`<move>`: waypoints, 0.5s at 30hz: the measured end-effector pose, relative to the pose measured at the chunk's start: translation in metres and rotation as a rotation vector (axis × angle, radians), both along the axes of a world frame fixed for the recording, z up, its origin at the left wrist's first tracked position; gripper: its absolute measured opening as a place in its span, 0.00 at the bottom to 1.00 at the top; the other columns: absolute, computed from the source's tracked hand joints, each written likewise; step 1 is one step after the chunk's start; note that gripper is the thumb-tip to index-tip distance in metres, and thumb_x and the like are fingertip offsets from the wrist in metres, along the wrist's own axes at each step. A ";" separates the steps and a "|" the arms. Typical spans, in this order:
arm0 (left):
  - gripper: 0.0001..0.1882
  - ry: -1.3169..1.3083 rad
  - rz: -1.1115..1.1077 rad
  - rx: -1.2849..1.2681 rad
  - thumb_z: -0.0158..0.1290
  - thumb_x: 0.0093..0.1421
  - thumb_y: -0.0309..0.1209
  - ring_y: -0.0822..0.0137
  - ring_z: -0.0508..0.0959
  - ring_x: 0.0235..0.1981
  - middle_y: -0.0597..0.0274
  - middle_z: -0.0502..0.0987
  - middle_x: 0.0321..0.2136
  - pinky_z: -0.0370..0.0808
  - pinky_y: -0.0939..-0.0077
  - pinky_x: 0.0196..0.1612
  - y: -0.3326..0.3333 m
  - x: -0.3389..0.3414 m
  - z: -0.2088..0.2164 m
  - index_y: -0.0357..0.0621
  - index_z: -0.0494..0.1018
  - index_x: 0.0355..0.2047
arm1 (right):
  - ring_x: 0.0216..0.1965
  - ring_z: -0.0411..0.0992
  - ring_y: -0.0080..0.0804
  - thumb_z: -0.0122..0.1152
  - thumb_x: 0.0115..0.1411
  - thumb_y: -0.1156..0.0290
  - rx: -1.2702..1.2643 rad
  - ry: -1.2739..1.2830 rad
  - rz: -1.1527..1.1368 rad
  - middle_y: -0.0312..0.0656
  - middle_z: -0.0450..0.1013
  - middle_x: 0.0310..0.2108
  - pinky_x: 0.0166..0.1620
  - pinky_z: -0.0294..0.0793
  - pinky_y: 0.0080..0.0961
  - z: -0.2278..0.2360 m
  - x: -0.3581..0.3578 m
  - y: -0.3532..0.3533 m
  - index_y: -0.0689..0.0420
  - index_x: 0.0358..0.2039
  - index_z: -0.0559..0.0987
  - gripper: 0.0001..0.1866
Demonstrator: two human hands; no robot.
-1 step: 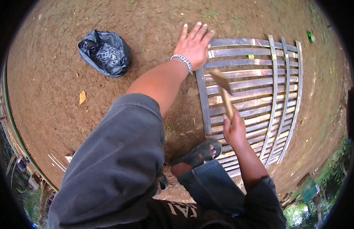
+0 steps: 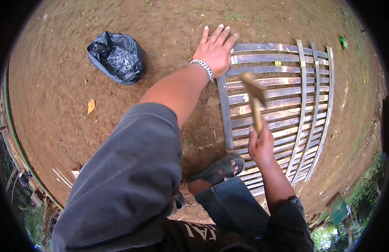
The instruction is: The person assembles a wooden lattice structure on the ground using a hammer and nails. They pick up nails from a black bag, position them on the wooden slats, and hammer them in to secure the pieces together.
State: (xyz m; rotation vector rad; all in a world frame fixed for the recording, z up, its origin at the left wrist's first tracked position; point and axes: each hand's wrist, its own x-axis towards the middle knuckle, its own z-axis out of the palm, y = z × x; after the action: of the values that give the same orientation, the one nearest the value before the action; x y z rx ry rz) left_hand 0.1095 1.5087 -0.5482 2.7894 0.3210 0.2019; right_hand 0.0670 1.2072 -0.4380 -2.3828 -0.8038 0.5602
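A black bag (image 2: 134,69) with nails (image 2: 119,59) inside sits on dirt (image 2: 56,84). Left hand (image 2: 213,51) spreads over a corner of the panel (image 2: 303,84); right hand (image 2: 262,143) grips a hammer (image 2: 256,111).

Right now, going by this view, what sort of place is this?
Probably an outdoor yard: bare soil surrounds the slatted frame, a dry leaf lies on the ground, and greenery shows along the lower right edge.
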 end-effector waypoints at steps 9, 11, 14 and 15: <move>0.29 0.014 -0.005 -0.022 0.41 0.68 0.35 0.56 0.50 0.74 0.53 0.56 0.71 0.42 0.45 0.75 -0.004 0.005 0.002 0.50 0.58 0.69 | 0.46 0.78 0.59 0.57 0.62 0.77 -0.095 0.026 0.043 0.63 0.76 0.47 0.47 0.79 0.48 -0.024 -0.006 -0.011 0.65 0.59 0.68 0.24; 0.29 0.017 0.005 0.015 0.41 0.68 0.34 0.57 0.50 0.74 0.54 0.56 0.71 0.42 0.45 0.75 -0.002 0.002 0.001 0.50 0.58 0.69 | 0.44 0.78 0.61 0.58 0.63 0.77 0.031 -0.024 -0.020 0.63 0.76 0.45 0.48 0.79 0.44 -0.018 -0.007 -0.013 0.68 0.59 0.68 0.24; 0.29 -0.005 0.007 0.007 0.42 0.67 0.34 0.57 0.51 0.74 0.53 0.57 0.71 0.42 0.45 0.75 -0.003 0.003 0.001 0.50 0.58 0.69 | 0.47 0.76 0.63 0.57 0.62 0.79 0.153 0.027 -0.008 0.64 0.75 0.45 0.53 0.76 0.39 -0.018 -0.006 -0.014 0.70 0.59 0.68 0.24; 0.29 -0.015 0.003 -0.011 0.42 0.67 0.34 0.56 0.51 0.74 0.53 0.57 0.71 0.43 0.45 0.75 -0.004 0.004 -0.001 0.50 0.59 0.69 | 0.48 0.76 0.63 0.57 0.62 0.79 0.123 0.015 0.048 0.64 0.75 0.46 0.53 0.76 0.39 -0.022 -0.004 -0.011 0.70 0.59 0.67 0.24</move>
State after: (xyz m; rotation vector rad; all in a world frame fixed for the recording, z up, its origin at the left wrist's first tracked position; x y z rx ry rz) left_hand 0.1134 1.5046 -0.5488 2.7757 0.3224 0.2208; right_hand 0.0635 1.1959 -0.4596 -2.2497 -0.8654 0.5318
